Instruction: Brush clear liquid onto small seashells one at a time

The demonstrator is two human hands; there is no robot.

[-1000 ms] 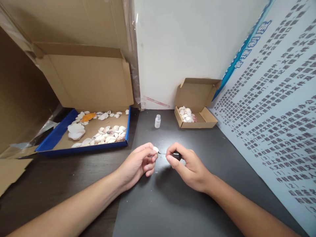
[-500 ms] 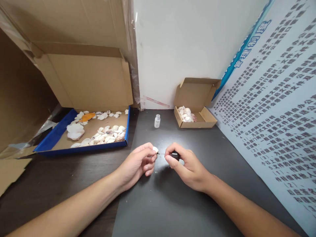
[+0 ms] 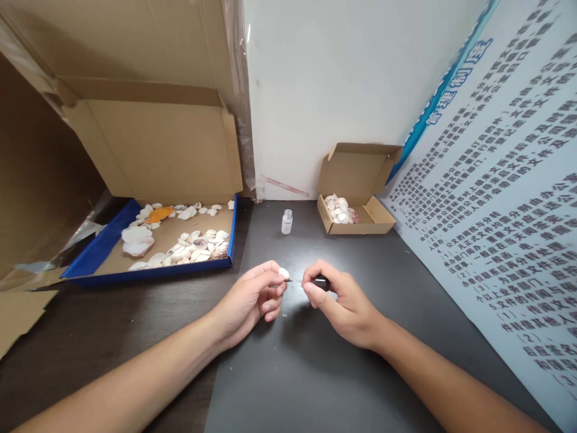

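Between the thumb and fingers of my left hand (image 3: 255,297) is a small white seashell (image 3: 283,273), mostly covered by the fingertips. My right hand (image 3: 340,297) pinches the black cap of a brush applicator (image 3: 321,282). Its thin stem points left, and the dark tip meets the shell's edge or lies just in front of it; I cannot tell which. Beyond both hands, a small bottle (image 3: 286,224) with a white label stands upright and uncapped on the dark mat (image 3: 270,385).
On the left, an opened blue-edged cardboard box (image 3: 148,276) holds many white shells and an orange one. At the back right stands a smaller open cardboard box (image 3: 360,228) with shells inside. A white wall (image 3: 315,90) and a printed poster (image 3: 509,210) border the table.
My right hand has shifted very slightly, and the brush tip sits a touch differently at the shell. My left hand keeps its place.
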